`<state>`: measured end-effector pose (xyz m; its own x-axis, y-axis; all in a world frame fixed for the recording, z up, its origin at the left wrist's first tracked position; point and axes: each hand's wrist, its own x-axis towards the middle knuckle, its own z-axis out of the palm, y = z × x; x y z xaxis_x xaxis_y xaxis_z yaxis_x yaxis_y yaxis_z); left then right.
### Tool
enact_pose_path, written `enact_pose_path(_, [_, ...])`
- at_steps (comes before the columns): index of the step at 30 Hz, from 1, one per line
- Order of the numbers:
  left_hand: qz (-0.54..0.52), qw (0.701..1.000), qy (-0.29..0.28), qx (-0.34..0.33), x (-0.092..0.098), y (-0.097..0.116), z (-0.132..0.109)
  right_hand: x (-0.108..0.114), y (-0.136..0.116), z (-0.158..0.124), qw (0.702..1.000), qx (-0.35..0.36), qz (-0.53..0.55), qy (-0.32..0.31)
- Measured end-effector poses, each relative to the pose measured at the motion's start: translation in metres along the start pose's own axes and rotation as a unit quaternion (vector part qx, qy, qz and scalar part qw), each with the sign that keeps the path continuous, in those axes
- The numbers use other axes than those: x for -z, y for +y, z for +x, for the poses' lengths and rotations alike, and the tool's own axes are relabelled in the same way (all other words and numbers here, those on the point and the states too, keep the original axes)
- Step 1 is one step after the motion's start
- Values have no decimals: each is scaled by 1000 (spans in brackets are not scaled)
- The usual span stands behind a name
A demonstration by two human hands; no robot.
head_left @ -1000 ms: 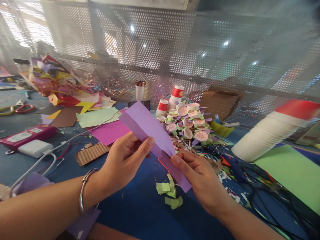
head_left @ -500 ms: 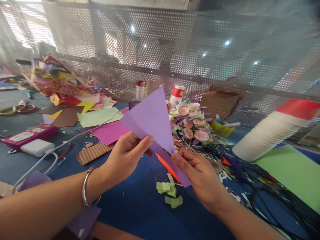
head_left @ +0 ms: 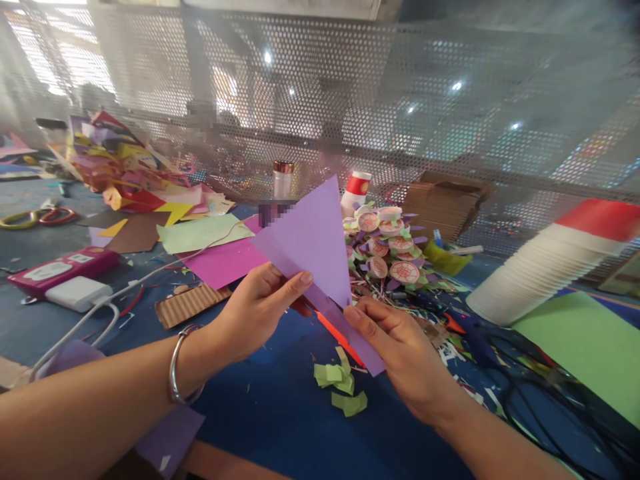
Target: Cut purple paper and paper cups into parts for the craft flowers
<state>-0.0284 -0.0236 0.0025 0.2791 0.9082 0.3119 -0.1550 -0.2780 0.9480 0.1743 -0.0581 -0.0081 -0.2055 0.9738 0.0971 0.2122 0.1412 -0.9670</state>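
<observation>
A sheet of purple paper (head_left: 315, 240) is raised above the table, folded so that its upper part forms a triangle and a strip runs along its lower edge. My left hand (head_left: 263, 297) pinches the lower left part, thumb on the near side. My right hand (head_left: 393, 343) pinches the strip near its lower right end. A dark gap shows between strip and triangle beside my right thumb. Partly hidden behind the paper is a narrow orange-red object (head_left: 337, 333) whose kind I cannot make out. Several light green paper scraps (head_left: 340, 380) lie below the paper.
A tilted stack of white paper cups (head_left: 535, 267) stands at right beside green paper (head_left: 585, 353) and black cables. Behind my hands is a pile of decorated cup pieces (head_left: 395, 247). To the left lie a magenta box (head_left: 65, 270), a white charger (head_left: 80, 293), scissors (head_left: 37, 217) and paper.
The whole view has shifted slightly. My hands still pinch the purple paper in the same places, and the paper tilts a little differently.
</observation>
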Motion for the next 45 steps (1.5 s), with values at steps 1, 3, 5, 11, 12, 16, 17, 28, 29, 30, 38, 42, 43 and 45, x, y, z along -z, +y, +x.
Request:
enact_pose_path(1, [-12,1000,3,3,-1,0,0,0,-1,0,1000,3,-2,2])
enact_pose_path(3, [-38,999,12,2,-3,1,0,-1,-2,1,1000,9,-5,4])
enact_pose_path(5, [-61,998,23,-1,-4,1,0,-2,-2,2,1000,13,-7,5])
enact_pose_path(11, [-59,998,26,22,-3,-2,-2,-2,2,2,999,-26,20,-14])
enact_pose_path(12, [-53,998,26,24,-3,-2,-2,-3,1,2,999,-29,21,-14])
enact_pose_path(16, [-5,999,-10,37,-6,-1,-4,-4,-3,0,999,-25,25,-25])
enact_pose_path(17, [5,999,-21,40,-7,0,-4,-5,-4,-1,999,-27,29,-31])
enact_pose_path(28, [-75,996,23,42,-4,-3,-2,-3,-4,-3,993,-48,106,-35])
enact_pose_path(29, [-73,996,24,38,-4,-3,-2,-3,-4,-3,993,-51,105,-36])
enact_pose_path(30, [-73,996,29,34,-4,-3,-2,-4,-4,-3,992,-53,105,-36])
enact_pose_path(38, [-97,994,23,32,-7,-3,-2,-6,-7,-4,986,-84,134,-46])
enact_pose_path(42, [-107,993,0,44,-10,-2,-6,-8,-6,-3,988,-76,134,-34])
enact_pose_path(43, [-105,993,-5,54,-11,-1,-7,-8,-5,-3,988,-74,130,-30])
enact_pose_path(45, [-101,992,-16,78,-11,-1,-9,-9,-5,-3,990,-70,123,-22])
